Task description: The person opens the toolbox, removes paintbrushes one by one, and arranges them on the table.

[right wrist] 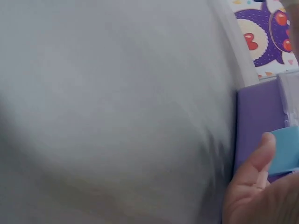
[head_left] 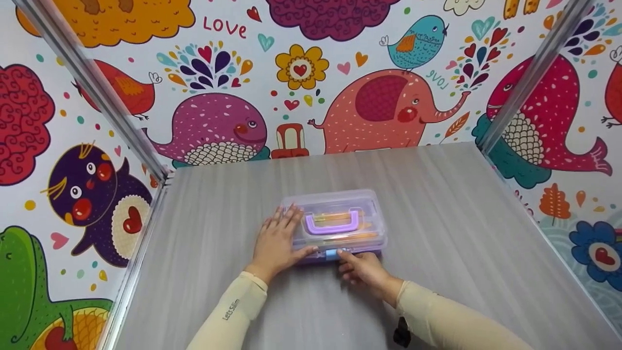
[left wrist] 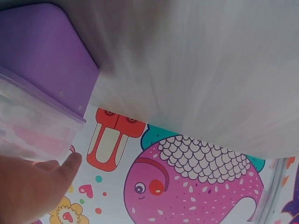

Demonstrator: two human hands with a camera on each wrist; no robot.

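Observation:
A plastic case with a clear lid [head_left: 376, 209] and a purple base [left wrist: 51, 56] sits on the table. Its lilac carry handle [head_left: 333, 229] lies flat on top, and long orange and yellow items [head_left: 367, 235] show through the lid. On the front is a blue latch [right wrist: 286, 151]. My left hand [head_left: 277, 243] rests on the case's left side, fingers spread over the lid and thumb along the front edge. At the latch, my right hand [head_left: 367, 272] has its thumb on the blue tab and its other fingers curled below.
The grey wood-grain table [head_left: 218, 209] surrounds the case on every side. Behind it and at both sides stand walls printed with cartoon animals [head_left: 218, 121]. Metal posts [head_left: 97, 87] mark the corners, and a small black object [head_left: 402, 333] hangs by the right sleeve.

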